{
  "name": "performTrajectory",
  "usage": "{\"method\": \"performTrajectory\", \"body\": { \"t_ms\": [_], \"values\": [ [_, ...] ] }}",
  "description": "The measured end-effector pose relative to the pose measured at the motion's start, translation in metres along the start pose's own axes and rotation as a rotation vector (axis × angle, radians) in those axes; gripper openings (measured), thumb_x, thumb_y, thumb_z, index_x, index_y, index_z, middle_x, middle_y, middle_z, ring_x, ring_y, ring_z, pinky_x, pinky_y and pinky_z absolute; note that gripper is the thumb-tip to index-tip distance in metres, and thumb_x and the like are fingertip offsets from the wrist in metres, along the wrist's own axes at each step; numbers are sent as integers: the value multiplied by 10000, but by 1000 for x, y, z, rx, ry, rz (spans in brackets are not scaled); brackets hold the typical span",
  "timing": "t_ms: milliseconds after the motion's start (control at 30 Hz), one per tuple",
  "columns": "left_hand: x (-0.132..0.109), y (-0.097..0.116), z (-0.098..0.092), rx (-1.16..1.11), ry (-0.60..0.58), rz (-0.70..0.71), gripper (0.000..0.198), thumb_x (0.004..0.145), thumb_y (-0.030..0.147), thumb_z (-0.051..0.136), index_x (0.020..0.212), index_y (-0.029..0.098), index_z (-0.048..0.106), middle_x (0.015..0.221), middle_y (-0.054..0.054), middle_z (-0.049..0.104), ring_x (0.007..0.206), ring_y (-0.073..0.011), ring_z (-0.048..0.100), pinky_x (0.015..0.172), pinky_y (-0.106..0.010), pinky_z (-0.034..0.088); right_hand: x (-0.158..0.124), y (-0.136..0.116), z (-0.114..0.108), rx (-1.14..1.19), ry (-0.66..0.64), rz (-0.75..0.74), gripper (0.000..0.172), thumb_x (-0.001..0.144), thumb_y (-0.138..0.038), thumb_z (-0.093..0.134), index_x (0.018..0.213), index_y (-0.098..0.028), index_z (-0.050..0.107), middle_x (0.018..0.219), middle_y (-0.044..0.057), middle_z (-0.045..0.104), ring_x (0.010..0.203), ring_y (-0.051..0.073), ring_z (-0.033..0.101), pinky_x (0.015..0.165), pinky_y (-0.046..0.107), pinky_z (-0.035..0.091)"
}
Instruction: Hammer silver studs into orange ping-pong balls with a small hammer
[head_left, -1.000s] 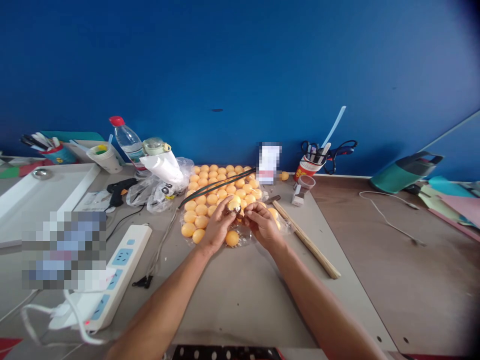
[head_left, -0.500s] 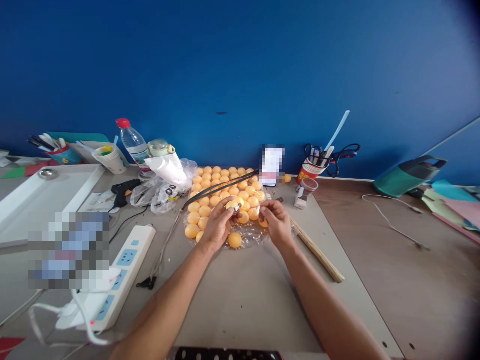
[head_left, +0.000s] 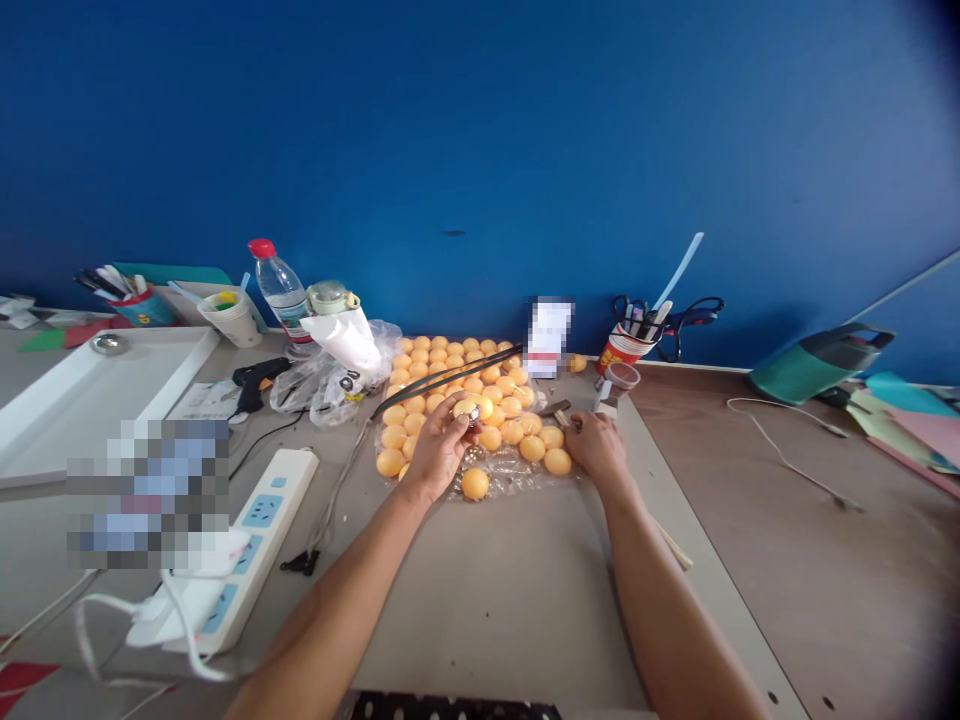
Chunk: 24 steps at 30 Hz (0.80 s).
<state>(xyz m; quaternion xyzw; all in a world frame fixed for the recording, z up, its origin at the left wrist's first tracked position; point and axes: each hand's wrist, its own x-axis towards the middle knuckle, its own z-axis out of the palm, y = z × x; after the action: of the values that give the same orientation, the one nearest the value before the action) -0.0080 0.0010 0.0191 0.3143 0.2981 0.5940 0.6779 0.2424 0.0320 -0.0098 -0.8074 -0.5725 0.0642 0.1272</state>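
Note:
My left hand (head_left: 436, 450) is closed around an orange ping-pong ball (head_left: 472, 408), with a small shiny piece against it at the fingertips. More orange balls (head_left: 469, 385) lie in rows in clear plastic just beyond, and one loose ball (head_left: 475, 484) rests on the near edge of the plastic. Further right, my right hand (head_left: 600, 447) is down at the table with its fingers curled. Its fingertips are partly hidden, and what they grip cannot be made out. A small dark piece (head_left: 555, 408) lies beside them. Thin wooden sticks (head_left: 675, 547) emerge from under the right forearm.
At the left are a power strip (head_left: 259, 535), a black glue gun (head_left: 256, 383) and a white tray (head_left: 176, 370). A bottle (head_left: 281, 295) stands behind. Dark straps (head_left: 442, 378) cross the balls towards a phone (head_left: 549, 335). A cup of tools (head_left: 624, 345) and a clear cup (head_left: 621, 378) stand right.
My right hand has moved right and down, away from the left hand, onto the table beside the balls. My left hand keeps its ball. The view has shifted slightly.

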Motion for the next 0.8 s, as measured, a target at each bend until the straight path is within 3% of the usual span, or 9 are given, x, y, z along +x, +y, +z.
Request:
{"method": "performTrajectory", "body": {
  "t_ms": [267,533,700,800],
  "values": [
    [-1,-3,2,15,-21,5,617,692,253,788,1260,251,547,926,1,624,808,-120,623,726,-247,459,-1,-3,-2,-56,-62,-69,266,864,-263,468,1017,-180,670,1028,144,656,912,246,620,716,320,429],
    [1,-8,0,44,16,7,596,677,255,789,1230,249,569,937,-4,617,794,-134,627,711,-258,475,-6,-11,-18,30,159,-130,305,905,-205,351,934,-143,649,908,146,650,802,228,599,664,307,398],
    [2,-14,-4,161,1,23,588,695,264,764,1243,232,552,972,-30,626,863,-182,647,748,-299,508,-19,-28,-36,326,229,-361,218,853,-222,426,879,-176,638,831,95,636,786,220,580,703,311,435],
    [1,-16,-6,218,-8,33,573,733,287,740,1262,229,526,975,-30,633,879,-186,661,766,-310,519,-36,-48,-48,539,170,-558,218,881,-311,475,979,-189,627,908,92,642,829,225,598,745,325,460]
  ]
}}
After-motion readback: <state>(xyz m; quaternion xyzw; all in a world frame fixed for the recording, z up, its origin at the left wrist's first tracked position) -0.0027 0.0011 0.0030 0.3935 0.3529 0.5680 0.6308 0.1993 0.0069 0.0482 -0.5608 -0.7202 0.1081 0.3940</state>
